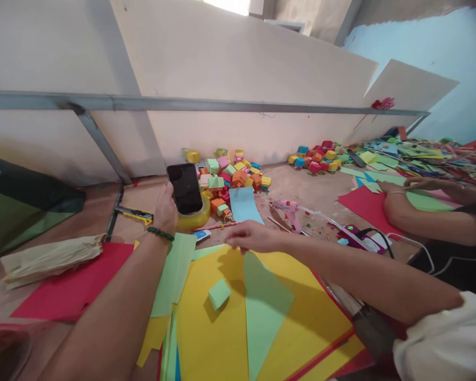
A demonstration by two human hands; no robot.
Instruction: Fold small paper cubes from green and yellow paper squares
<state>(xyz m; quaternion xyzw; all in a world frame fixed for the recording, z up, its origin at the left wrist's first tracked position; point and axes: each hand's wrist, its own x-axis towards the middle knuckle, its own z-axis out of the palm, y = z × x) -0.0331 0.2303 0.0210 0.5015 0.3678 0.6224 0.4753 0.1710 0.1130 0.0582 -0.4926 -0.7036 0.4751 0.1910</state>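
Note:
My left hand (pixel 166 210), with a dark beaded bracelet at the wrist, is at the left edge of an upright black phone (pixel 185 188). The phone leans at a roll of yellow tape (pixel 198 216); whether my fingers grip it is hard to see. My right hand (pixel 246 236) has its fingers bent together over the top of the yellow sheets (pixel 206 338); anything between the fingertips is too small to name. Below it lie a green paper piece (pixel 266 312) and a small green paper cube (pixel 219 294). A light blue sheet (pixel 245 205) lies beyond that hand.
Colourful paper cubes (pixel 241 179) are piled behind the tape. A pink glue gun (pixel 290 213) lies right of centre, a yellow cutter (pixel 135 213) at left. Another person's arms (pixel 428 211) rest over papers at right. Red paper (pixel 79 280) lies at left.

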